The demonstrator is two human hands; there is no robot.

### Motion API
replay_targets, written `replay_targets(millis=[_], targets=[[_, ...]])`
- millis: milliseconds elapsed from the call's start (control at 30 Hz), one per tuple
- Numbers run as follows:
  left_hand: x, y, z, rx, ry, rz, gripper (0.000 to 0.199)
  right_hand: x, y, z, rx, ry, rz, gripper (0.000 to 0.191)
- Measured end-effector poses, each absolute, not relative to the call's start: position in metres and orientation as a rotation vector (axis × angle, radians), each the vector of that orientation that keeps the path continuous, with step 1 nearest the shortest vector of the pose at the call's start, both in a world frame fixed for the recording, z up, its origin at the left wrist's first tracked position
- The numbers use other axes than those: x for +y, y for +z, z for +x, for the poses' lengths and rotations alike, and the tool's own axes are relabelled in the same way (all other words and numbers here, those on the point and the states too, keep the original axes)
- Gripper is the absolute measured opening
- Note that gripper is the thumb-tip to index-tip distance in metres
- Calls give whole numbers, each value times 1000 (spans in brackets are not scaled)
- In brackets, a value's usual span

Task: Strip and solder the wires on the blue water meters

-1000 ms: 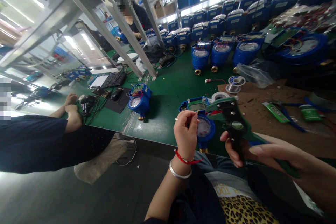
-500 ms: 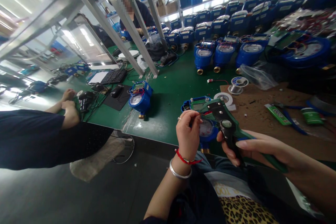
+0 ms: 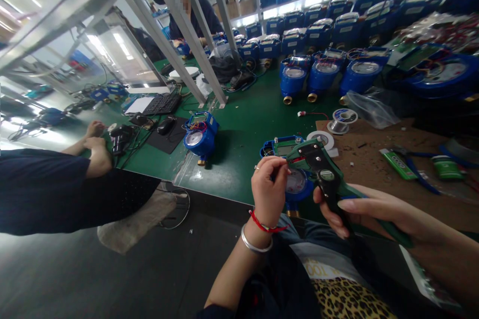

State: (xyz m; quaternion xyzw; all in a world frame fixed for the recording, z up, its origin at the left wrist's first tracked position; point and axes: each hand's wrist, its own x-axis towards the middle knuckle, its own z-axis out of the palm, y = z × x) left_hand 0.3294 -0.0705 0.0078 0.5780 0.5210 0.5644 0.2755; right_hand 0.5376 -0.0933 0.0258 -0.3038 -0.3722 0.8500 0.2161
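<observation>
My right hand (image 3: 359, 209) is wrapped round a wire stripper (image 3: 325, 174) with a black body and green handles. Its jaws point left, over a blue water meter (image 3: 298, 183) at the table's front edge. Close to those jaws, my left hand (image 3: 268, 182) is closed in a pinch on a thin wire, mostly hidden by the fingers. A bit of red shows in the jaws. The meter's open top box, with a green circuit board (image 3: 286, 147), is partly covered by the hand and the tool.
Another open blue meter (image 3: 200, 138) stands to the left. Behind are rows of blue meters (image 3: 294, 77). A solder spool (image 3: 342, 120), a white tape roll (image 3: 321, 140) and pliers (image 3: 421, 172) lie to the right. A co-worker's arms (image 3: 95, 147) rest at the left by a handheld scanner (image 3: 120, 138).
The view has shifted slightly. The wire stripper has moved a little to the right and turned slightly beside my left fingers; both hands keep their grips.
</observation>
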Motion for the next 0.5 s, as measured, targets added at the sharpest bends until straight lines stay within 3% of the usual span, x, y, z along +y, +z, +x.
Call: replay_targets(millis=[500], targets=[[-70,4,330,1361,1570,1504,7,-97,23,527,-1113,2281,-786,36]])
